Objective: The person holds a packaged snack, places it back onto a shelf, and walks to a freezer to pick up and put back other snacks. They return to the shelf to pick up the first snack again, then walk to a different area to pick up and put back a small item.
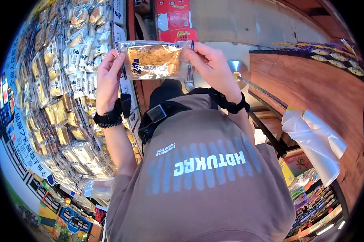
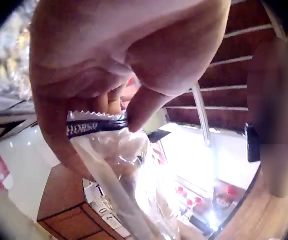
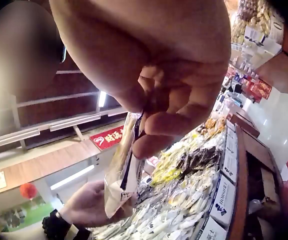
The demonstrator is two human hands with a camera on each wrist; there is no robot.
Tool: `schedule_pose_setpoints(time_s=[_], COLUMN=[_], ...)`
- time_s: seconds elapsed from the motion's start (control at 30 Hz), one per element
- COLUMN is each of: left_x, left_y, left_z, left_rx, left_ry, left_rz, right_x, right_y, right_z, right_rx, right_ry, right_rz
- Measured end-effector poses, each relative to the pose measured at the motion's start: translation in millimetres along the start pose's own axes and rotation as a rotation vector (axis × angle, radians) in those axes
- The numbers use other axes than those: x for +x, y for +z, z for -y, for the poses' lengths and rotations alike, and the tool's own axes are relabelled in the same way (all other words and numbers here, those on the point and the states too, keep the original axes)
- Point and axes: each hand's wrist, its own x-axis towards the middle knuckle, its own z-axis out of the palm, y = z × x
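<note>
A packaged bread (image 1: 156, 60) in a clear wrapper with dark printing is held level in front of the body, stretched between two hands. My left hand (image 1: 108, 80) pinches the wrapper's left end between thumb and fingers. At the opposite end, my right hand (image 1: 214, 66) pinches the wrapper's edge the same way. The left wrist view shows the thumb pressed on the zigzag-cut seal of the wrapper (image 2: 96, 125). In the right wrist view the wrapper (image 3: 121, 175) appears edge-on below the curled fingers, with the left hand (image 3: 91, 202) beyond it.
On the left, a long display (image 1: 69, 92) is heaped with individually wrapped breads and pastries. A wooden counter (image 1: 311, 84) runs along the right, with a roll of clear plastic bags (image 1: 315, 141) at its edge. Red boxes (image 1: 176, 20) stand on the floor ahead.
</note>
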Motion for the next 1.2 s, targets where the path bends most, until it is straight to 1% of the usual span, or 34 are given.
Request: schedule_pose_setpoints(time_s=[0.03,0.1,0.17,0.2,0.3,0.37,0.43,0.5,0.53,0.6,0.7,0.73,0.77,0.8,0.83,0.87,0.9,0.93,0.97,1.0,1.03,1.1,1.13,1.17,1.2], left_x=[1.1,5.3,15.7,20.8,38.1,53.6,64.0,77.4,84.2,100.3,124.8,127.4,131.0,136.3,141.6,143.5,147.3,149.8,151.1,151.8,151.7,148.1,145.7,142.8,140.3], left_y=[1.0,3.6,-4.7,-3.6,-10.7,-23.2,-27.1,-29.7,-33.9,-44.2,-49.9,-52.0,-49.1,-55.0,-59.9,-63.6,-68.4,-67.7,-68.9,-71.8,-73.1,-76.8,-79.2,-81.3,-83.5], left_z=[-5.2,-19.3,-18.4,-17.9,-8.1,2.3,1.0,-3.8,-4.8,-8.1,-19.5,-24.3,-24.7,-21.4,-15.7,-14.9,-7.5,-9.9,-7.3,-5.3,-2.9,4.5,8.3,13.7,20.7], left_rx=[-0.001,0.015,0.083,0.082,0.075,0.079,0.048,-0.050,-0.062,-0.084,-0.171,-0.054,-0.088,-0.043,-0.125,-0.066,-0.149,-0.266,-0.284,-0.342,-0.403,-0.384,-0.357,-0.356,-0.361], left_ry=[-0.002,0.089,0.124,0.132,0.137,0.107,0.091,0.106,0.104,0.112,0.134,0.120,0.078,0.053,0.076,0.109,0.092,0.101,0.120,0.100,0.080,0.104,0.119,0.141,0.131], left_rz=[-0.009,0.007,0.017,-0.013,-0.062,-0.065,-0.102,-0.149,-0.170,-0.167,-0.185,-0.234,-0.311,-0.313,-0.279,-0.299,-0.267,-0.260,-0.277,-0.277,-0.269,-0.313,-0.346,-0.340,-0.417], right_x=[4.9,15.7,31.6,40.7,72.4,100.4,129.3,163.0,177.6,206.1,235.3,238.6,244.4,252.7,260.3,266.3,269.2,273.3,277.5,282.7,286.9,290.4,290.3,289.6,291.6], right_y=[3.9,4.3,3.2,2.3,0.2,0.3,1.1,1.4,4.2,11.5,18.0,23.4,33.1,36.9,39.2,48.2,56.1,60.0,61.1,65.7,69.5,78.9,89.7,96.3,101.0], right_z=[2.2,9.2,12.1,11.7,6.1,5.2,5.8,3.3,4.4,6.5,14.4,22.3,30.0,18.2,2.6,3.0,1.8,-4.2,-11.8,-11.3,-10.8,-5.5,0.1,4.3,5.3], right_rx=[0.058,0.051,0.045,0.007,-0.083,-0.149,-0.164,-0.305,-0.312,-0.246,-0.330,-0.351,-0.359,-0.300,-0.235,-0.161,-0.093,-0.080,-0.102,-0.130,-0.136,-0.172,-0.109,-0.113,-0.130], right_ry=[0.015,0.031,0.043,0.023,0.023,0.012,0.058,0.001,0.000,0.031,0.023,0.092,0.120,0.105,0.109,0.075,0.067,0.052,0.098,0.145,0.137,0.138,0.132,0.110,0.100], right_rz=[0.033,0.043,0.055,0.053,0.081,0.148,0.212,0.269,0.292,0.252,0.279,0.245,0.212,0.200,0.196,0.202,0.206,0.238,0.260,0.276,0.290,0.361,0.336,0.330,0.342])
